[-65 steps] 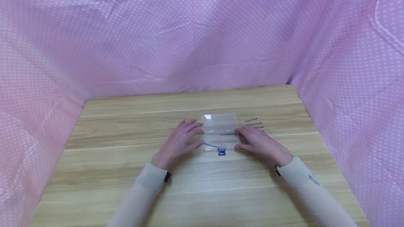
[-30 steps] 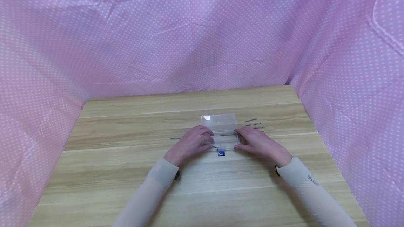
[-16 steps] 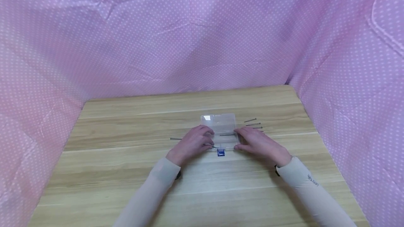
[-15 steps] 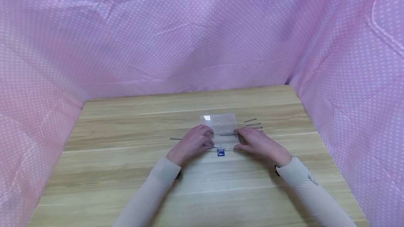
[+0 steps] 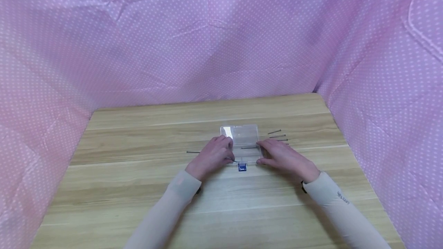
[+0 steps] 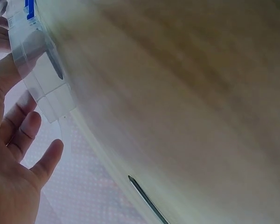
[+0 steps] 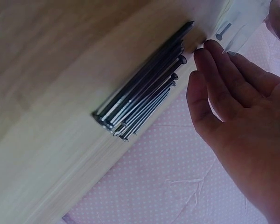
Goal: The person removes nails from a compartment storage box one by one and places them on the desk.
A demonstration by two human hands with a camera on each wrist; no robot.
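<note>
A clear plastic box point(image 5: 246, 156) lies open on the table, its lid point(image 5: 245, 133) folded back and a blue latch point(image 5: 242, 167) at its front. My left hand point(image 5: 212, 156) reaches in over the left side with fingers curled. Its fingertips pinch a nail point(image 5: 236, 161) near the front left, partly hidden by the hand. The thumb shows through the clear plastic in the left wrist view. Another nail point(image 5: 248, 148) lies inside toward the back right. My right hand point(image 5: 285, 157), fingers fairly straight, rests against the box's right edge.
One nail point(image 5: 192, 152) lies on the wooden table point(image 5: 145, 187) left of the box, behind my left hand. Several nails point(image 5: 277, 136) lie in a row to the right, close beside my right hand. Pink dotted cloth point(image 5: 207, 49) hangs around the table's back and sides.
From beside the box my left hand has moved right, into it, and its fingers have curled at the front nail. A nail now shows on the table at left. The right hand stays put.
</note>
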